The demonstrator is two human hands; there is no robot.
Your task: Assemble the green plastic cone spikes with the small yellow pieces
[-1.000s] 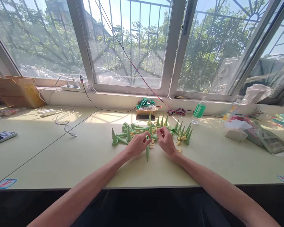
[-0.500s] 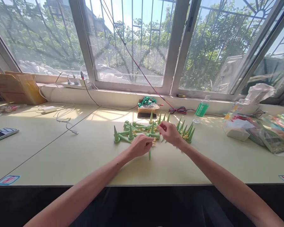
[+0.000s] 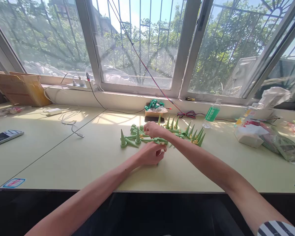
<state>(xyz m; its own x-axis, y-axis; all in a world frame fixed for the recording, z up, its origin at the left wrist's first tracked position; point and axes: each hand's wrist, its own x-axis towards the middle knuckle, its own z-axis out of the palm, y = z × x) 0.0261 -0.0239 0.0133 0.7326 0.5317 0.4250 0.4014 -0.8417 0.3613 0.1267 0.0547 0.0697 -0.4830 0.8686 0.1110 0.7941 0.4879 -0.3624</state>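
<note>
My left hand [image 3: 152,154] rests low over the table at the near side of a pile of green cone-shaped plastic spikes [image 3: 137,136]. Its fingers are curled, and a green tip pokes out under them, apparently from a spike in its grip. Beyond it, my right hand [image 3: 152,129] reaches across into the back left of the pile. Those fingers point down and are pressed together; whatever they hold is hidden. Small yellow fittings [image 3: 195,141] show on and among the spikes. Several spikes stand upright, while others lie on their sides.
Behind the pile are a dark phone [image 3: 154,120] and a small box with green ties [image 3: 154,108]. A bottle [image 3: 211,113] stands at the back right, near a tissue pack [image 3: 248,134] and plastic bags [image 3: 285,144]. At left lie another phone [image 3: 6,138] and a white cable [image 3: 73,127].
My right hand has moved left across the pile, from its middle to its back left. My left hand has turned and shifted slightly right and down, covering more of the green spike beneath it.
</note>
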